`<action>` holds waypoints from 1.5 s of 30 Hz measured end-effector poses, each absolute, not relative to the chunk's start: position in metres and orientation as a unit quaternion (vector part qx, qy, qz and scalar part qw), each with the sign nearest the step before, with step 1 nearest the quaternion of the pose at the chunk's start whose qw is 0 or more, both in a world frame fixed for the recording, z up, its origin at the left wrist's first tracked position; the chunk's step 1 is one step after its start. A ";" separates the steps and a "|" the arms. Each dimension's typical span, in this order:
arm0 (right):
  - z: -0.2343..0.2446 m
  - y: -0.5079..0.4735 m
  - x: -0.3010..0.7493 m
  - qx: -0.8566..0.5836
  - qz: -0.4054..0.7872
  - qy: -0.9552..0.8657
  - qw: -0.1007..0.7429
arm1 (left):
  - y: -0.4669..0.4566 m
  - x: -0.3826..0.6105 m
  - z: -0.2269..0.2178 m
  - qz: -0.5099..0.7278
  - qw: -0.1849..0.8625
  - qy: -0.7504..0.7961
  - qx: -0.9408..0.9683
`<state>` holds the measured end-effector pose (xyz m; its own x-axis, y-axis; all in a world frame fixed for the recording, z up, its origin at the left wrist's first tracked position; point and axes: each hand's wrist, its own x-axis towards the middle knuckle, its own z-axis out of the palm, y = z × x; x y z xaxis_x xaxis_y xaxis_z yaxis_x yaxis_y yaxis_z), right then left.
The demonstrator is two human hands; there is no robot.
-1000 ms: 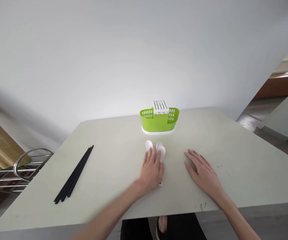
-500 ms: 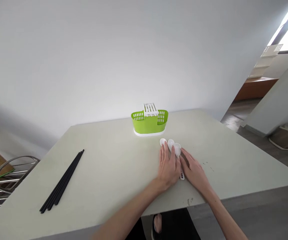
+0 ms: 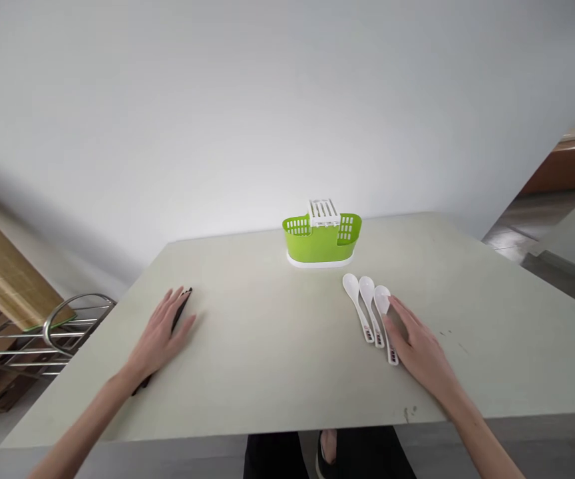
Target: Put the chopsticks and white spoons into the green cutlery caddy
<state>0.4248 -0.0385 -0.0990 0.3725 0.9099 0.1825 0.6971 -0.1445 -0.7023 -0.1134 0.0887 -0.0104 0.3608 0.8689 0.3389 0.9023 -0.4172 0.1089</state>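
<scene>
**Both Hands Flat on the Table, Chopsticks Mostly Covered**

Most of the black chopsticks (image 3: 186, 297) lay hidden beneath the left hand (image 3: 160, 336). Only their far tips showed past the fingers, with a short dark stretch by the wrist, so they could not be counted. Dark marks on the handles of the three white spoons (image 3: 366, 305) were too small to read. Both forearms were cut off by the lower edge of the view. A metal rack (image 3: 68, 318) beyond the table's left edge was cut by the frame and blurred.

The left hand rested palm down near the left edge of the table (image 3: 267, 346). Its fingers were spread and pointed toward the far side, lying on the chopsticks without curling around them. The right hand (image 3: 420, 342) lay palm down toward the right side, near the front edge, with its fingers extended and loosely apart and nothing in its grasp. Its fingertips reached the bowl of the rightmost spoon, and the hand's side lay against that spoon's handle. Whether it pressed on the handle could not be told.

The spoons lay side by side, bowls toward the far edge and handles fanned toward the front. Behind them, at the middle of the far edge, stood a green caddy (image 3: 317, 245) with a white slotted insert (image 3: 321, 210).
</scene>
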 end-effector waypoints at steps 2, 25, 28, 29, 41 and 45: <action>-0.097 -0.039 0.424 -0.746 0.148 -0.536 0.366 | 0.091 -0.151 -0.018 -0.112 0.030 -0.562 -0.819; -0.089 -0.042 0.420 -0.761 0.165 -0.515 0.358 | 0.056 0.100 -0.079 -0.119 0.008 -0.447 -0.886; -0.088 -0.041 0.420 -0.759 0.165 -0.514 0.364 | 0.048 0.139 -0.086 -0.132 0.007 -0.473 -0.871; -0.088 -0.041 0.420 -0.758 0.163 -0.514 0.366 | 0.046 0.150 -0.088 -0.138 0.006 -0.483 -0.865; -0.090 -0.039 0.421 -0.740 0.152 -0.531 0.384 | 0.074 0.145 -0.068 -0.155 -0.136 -0.471 -0.858; -0.089 -0.038 0.420 -0.737 0.154 -0.532 0.387 | 0.113 0.124 -0.062 -0.165 -0.132 -0.435 -0.875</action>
<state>0.4195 -0.0381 -0.0890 0.3867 0.9036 0.1844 0.6651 -0.1347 -0.7345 0.1237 0.1135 -0.0625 0.5665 0.8054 0.1743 0.7184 -0.5863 0.3743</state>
